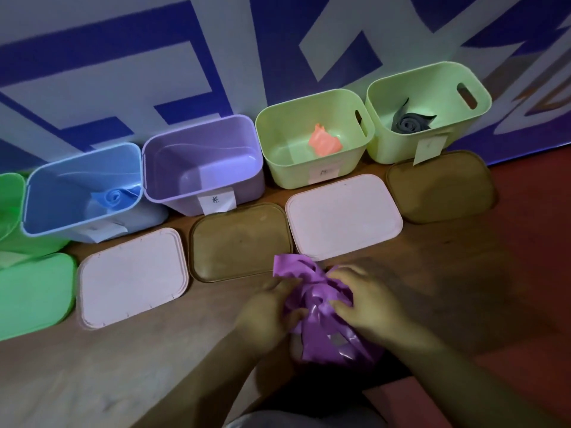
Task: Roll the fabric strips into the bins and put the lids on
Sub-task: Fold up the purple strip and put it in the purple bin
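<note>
A crumpled purple fabric strip (pixel 312 299) lies bunched between both hands near the bottom middle. My left hand (pixel 267 313) grips its left side and my right hand (pixel 367 301) pinches its right side. A row of open bins stands along the wall: a blue bin (pixel 46 199) with a rolled blue strip (pixel 112 196), an empty purple bin (pixel 247 156), a light green bin (pixel 278 143) with an orange strip (pixel 324 142), and a second light green bin (pixel 383 118) with a rolled grey strip (pixel 409 122).
Lids lie flat in front of the bins: a green lid (pixel 34 298), a pink lid (pixel 133 276), a brown lid (pixel 241 240), a pink lid (pixel 343 214) and a brown lid (pixel 438 186). A green bin (pixel 9 199) is cut off at the left edge.
</note>
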`<state>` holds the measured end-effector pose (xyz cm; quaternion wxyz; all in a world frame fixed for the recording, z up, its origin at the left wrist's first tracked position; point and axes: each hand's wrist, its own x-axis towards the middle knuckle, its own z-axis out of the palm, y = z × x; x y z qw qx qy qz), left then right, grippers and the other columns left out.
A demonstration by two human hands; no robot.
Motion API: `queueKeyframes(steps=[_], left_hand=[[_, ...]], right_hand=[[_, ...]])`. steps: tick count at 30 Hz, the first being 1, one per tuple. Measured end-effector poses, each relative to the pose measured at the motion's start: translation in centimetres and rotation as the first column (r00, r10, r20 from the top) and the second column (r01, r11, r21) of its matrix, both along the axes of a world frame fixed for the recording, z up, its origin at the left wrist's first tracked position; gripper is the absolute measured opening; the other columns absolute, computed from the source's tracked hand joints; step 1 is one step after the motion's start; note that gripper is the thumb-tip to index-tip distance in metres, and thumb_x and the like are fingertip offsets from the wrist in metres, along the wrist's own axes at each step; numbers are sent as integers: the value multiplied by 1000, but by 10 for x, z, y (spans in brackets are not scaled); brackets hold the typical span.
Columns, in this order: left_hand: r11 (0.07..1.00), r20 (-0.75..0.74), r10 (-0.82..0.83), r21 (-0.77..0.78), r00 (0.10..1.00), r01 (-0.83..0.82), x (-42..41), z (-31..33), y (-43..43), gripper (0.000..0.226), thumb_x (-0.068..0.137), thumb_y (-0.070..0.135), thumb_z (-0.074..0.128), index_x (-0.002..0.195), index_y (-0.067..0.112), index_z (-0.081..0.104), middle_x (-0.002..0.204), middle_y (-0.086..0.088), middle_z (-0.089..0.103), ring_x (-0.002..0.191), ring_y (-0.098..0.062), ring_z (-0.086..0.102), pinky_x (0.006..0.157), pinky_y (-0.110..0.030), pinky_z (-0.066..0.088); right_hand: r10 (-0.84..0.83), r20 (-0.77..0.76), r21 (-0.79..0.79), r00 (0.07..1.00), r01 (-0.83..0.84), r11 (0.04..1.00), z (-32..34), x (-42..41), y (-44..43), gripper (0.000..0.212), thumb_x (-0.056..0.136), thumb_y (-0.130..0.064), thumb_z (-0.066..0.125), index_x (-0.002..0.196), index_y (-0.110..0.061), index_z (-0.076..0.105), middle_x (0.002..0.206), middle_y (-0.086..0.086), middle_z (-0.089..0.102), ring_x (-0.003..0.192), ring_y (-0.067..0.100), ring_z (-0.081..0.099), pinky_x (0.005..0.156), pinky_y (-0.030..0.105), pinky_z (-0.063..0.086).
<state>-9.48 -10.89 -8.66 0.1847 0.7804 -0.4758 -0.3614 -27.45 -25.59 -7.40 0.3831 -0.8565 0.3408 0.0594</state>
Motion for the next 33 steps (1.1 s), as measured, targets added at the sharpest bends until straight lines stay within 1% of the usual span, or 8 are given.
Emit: queueKeyframes(steps=[5,8,13,17,22,27,30,33], left_hand=[[997,23,71,15,997,-71,-11,-19,0,51,78,58,51,126,41,55,110,8,72,94,-19,69,80,-36,56],[996,31,85,-1,996,-85,-11,-21,5,39,80,46,52,118,39,61,104,6,74,88,-21,71,77,-36,56],[993,61,118,-32,991,-117,0,-10,22,25,89,30,66,113,31,72,106,7,75,91,-15,70,81,-26,54],[995,79,81,-67,994,-75,8,5,38,25,89,22,66,111,31,73,90,5,75,78,-11,68,74,-18,50],[985,105,139,-118,985,-126,20,27,52,21,90,18,70,104,34,73,95,18,70,82,-1,64,71,-13,46],[925,24,364,-130,931,-358,36,54,69,29,88,4,69,95,33,70,84,19,69,77,2,65,65,-15,51],[893,11,434,-142,901,-428,46,74,79,25,89,3,69,99,25,71,84,22,66,74,10,63,58,-6,46],[880,-36,455,-135,890,-456,56,93,87,35,89,6,70,91,40,65,85,16,68,72,3,65,57,-10,50]], right_hand=[[-65,-117,75,991,74,994,-12,-19,14,37,80,-34,66,115,-34,56,110,-12,63,97,13,61,81,30,49],[-95,-199,98,975,117,988,-23,-34,21,31,74,-34,67,98,-37,47,94,-14,59,83,13,58,67,27,39],[-151,-186,128,971,176,976,-27,-51,29,40,72,-29,68,106,-36,50,94,-17,59,82,10,58,70,25,43],[-183,-138,140,973,202,969,-26,-51,32,33,72,-34,72,95,-40,49,89,-23,58,77,0,56,62,12,37],[-236,-47,123,971,240,963,-16,-31,41,40,77,-28,74,112,-33,55,98,-19,56,86,5,56,75,22,46],[-199,67,95,978,192,977,8,1,51,41,80,-25,75,116,-32,57,93,-29,48,82,-9,51,72,13,40],[-148,171,88,974,134,987,24,25,60,44,77,-25,78,116,-29,59,104,-22,55,91,1,56,81,24,49],[-64,230,74,971,48,996,35,51,72,48,76,-33,75,120,-34,57,114,-18,58,105,4,56,89,25,49]])
